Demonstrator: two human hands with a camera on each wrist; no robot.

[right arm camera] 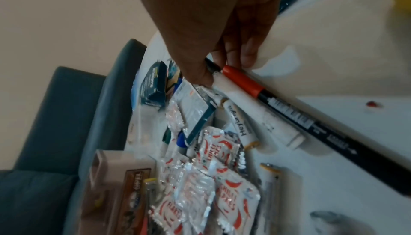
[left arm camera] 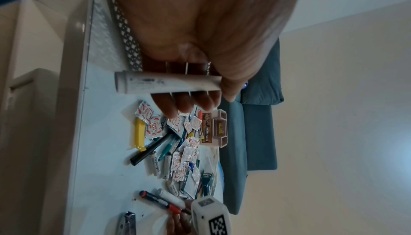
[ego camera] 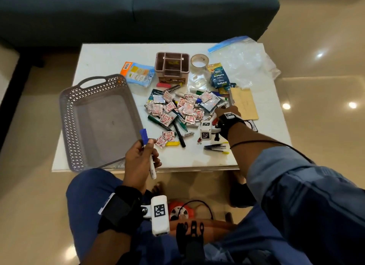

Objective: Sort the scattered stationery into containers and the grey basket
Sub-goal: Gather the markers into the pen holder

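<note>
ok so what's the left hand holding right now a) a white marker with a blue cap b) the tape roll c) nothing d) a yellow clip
a: the left hand grips a white marker with a blue cap above the table's near edge, beside the grey basket; the left wrist view shows its fingers curled round the white barrel.

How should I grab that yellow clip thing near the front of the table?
Pinch the yellow clip across its two long sides, near the middle, coming straight down from above. It lies flat on the white table, long and thin. A chilli flakes packet touches one end, so I would keep away from that end.
</note>
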